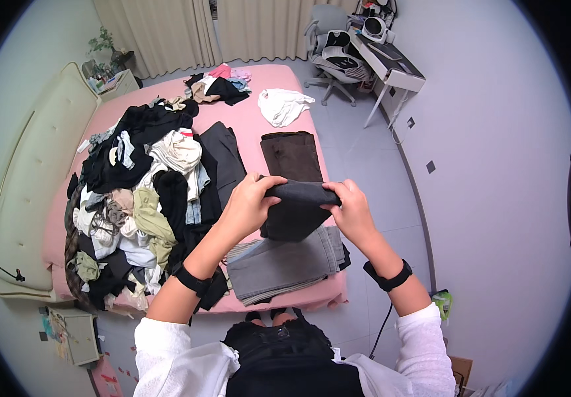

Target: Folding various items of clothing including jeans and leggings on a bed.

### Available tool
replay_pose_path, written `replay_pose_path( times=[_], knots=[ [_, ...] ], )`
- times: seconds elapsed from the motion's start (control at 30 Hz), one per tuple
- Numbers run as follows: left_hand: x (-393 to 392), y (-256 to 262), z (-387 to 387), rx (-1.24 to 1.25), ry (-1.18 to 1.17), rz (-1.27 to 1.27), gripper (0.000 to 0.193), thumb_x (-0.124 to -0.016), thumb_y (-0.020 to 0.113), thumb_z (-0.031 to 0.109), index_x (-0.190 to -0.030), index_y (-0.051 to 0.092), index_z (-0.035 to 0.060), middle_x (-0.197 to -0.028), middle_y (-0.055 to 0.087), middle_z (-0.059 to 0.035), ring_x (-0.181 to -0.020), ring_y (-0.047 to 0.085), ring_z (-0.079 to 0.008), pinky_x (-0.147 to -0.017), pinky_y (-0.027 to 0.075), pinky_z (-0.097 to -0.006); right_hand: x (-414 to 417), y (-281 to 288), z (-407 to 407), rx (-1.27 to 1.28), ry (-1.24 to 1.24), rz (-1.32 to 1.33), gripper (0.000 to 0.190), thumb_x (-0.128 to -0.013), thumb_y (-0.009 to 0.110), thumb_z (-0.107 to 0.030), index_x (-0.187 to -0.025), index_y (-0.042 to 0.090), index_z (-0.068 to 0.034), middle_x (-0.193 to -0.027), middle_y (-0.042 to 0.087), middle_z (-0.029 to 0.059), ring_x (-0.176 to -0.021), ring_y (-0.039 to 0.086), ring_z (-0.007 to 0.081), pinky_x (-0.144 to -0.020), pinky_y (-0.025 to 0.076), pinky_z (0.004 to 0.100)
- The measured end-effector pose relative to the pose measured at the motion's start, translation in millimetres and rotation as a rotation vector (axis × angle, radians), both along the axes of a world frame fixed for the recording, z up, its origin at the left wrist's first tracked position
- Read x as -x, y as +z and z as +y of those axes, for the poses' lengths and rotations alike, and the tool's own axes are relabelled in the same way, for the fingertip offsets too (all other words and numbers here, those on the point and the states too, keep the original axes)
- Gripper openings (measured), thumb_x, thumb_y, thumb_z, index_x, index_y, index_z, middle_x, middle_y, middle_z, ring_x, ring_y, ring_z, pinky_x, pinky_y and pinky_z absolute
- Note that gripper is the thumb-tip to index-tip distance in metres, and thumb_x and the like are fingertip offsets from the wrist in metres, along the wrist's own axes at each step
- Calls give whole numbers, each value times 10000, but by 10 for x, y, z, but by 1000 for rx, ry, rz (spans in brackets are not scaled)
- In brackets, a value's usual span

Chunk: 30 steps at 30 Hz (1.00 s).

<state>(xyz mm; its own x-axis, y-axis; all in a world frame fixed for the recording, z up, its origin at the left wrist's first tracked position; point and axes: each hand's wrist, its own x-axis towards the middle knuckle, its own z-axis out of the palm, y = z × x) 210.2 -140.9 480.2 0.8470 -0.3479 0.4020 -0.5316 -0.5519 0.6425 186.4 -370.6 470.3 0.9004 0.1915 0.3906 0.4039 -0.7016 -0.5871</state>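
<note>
Between my hands hangs a folded dark grey garment (299,213), held up by its top edge above the bed. My left hand (254,201) pinches the left end of that edge with thumb and fingers. At the right end, my right hand (347,203) has the same kind of grip. Beneath and nearer to me lies a stack of folded grey trousers (285,268), partly covered by the held garment. Just beyond it is a folded dark brown garment (293,154). Dark grey trousers (222,159) are spread to the left of my hands.
A large heap of mixed clothes (136,198) covers the left of the pink bed (250,134). A white garment (283,106) and a smaller clothes pile (221,85) lie at the far end. An office chair (337,54) and a desk (389,59) stand beyond, right.
</note>
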Motion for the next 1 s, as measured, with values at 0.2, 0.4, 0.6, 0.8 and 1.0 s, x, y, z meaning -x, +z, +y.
replay_pose_path(
  times=[0.2, 0.4, 0.6, 0.8, 1.0],
  knots=[
    [-175, -57, -91, -210, -45, -60, 346, -623, 705, 7, -952, 619, 74, -747, 471, -114, -715, 516, -288, -650, 430, -355, -116, -88, -126, 213, -89, -184, 250, -613, 635, 43, -843, 576, -35, -804, 498, 140, -815, 529, 311, -680, 442, 369],
    [-187, -129, -163, 77, 179, -183, 307, -607, 702, -8, -879, 573, 51, -783, 452, -92, -675, 513, -238, -582, 442, -336, -215, 87, -90, 170, -44, -479, 176, -615, 629, 14, -763, 550, -39, -809, 515, 108, -788, 535, 295, -620, 422, 367],
    [-50, -269, -110, 831, -54, 1280, 463, -867, 542, 389, -1039, 443, -29, -894, 590, -166, -799, 635, -282, -708, 540, -355, -225, -54, 213, 62, -86, -316, 133, -633, 608, -2, -734, 537, -52, -721, 524, 88, -661, 543, 289, -576, 431, 374],
    [111, -766, -58, 1014, 100, 1440, 170, -817, 538, 67, -965, 532, -17, -925, 597, -114, -829, 621, -219, -750, 531, -350, 357, -466, 898, 261, 210, -500, 131, -630, 564, -139, -725, 508, -67, -718, 494, 70, -655, 522, 215, -603, 440, 335],
    [235, -706, 149, 971, 142, 1429, 288, -795, 477, -87, -1069, 503, -2, -991, 582, -115, -918, 596, -251, -829, 494, -390, 1165, -1071, 1067, 54, 675, -389, 259, -708, 611, -170, -944, 582, -67, -904, 571, 72, -840, 563, 205, -763, 457, 332]
  ],
)
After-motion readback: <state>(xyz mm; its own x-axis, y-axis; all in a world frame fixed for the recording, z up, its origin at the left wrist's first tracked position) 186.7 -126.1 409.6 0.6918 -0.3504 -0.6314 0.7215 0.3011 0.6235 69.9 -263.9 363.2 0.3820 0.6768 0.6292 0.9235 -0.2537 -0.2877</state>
